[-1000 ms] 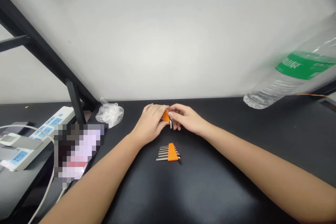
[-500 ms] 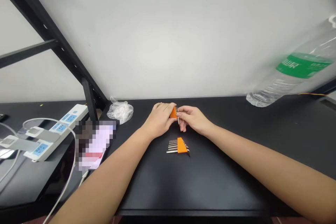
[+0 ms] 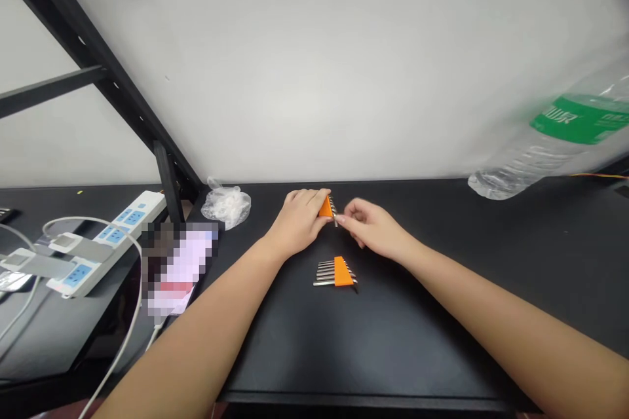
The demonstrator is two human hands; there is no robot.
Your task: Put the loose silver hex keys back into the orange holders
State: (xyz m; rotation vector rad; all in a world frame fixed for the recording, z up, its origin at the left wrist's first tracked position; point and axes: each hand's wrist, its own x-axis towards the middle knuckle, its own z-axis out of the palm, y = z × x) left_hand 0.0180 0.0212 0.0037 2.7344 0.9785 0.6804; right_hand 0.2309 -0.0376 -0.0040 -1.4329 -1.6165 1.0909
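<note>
Black desk (image 3: 393, 340), white wall: pulling a key apparently in hand.
Left hand (image 3: 297, 226) clamps orange holder (image 3: 325, 207) near desk's rear; right hand (image 3: 373, 229) pinches one key (image 3: 335, 217) there; spare key set (image 3: 339, 272) lies nearer, untouched.

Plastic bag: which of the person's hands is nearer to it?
Left. The left hand sits just right of the plastic bag; the right hand lies farther right.

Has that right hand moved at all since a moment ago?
Yes. The right hand has shifted slightly rightward, away from the orange holder in the left hand, judged against the hex key set lying on the table.
</note>
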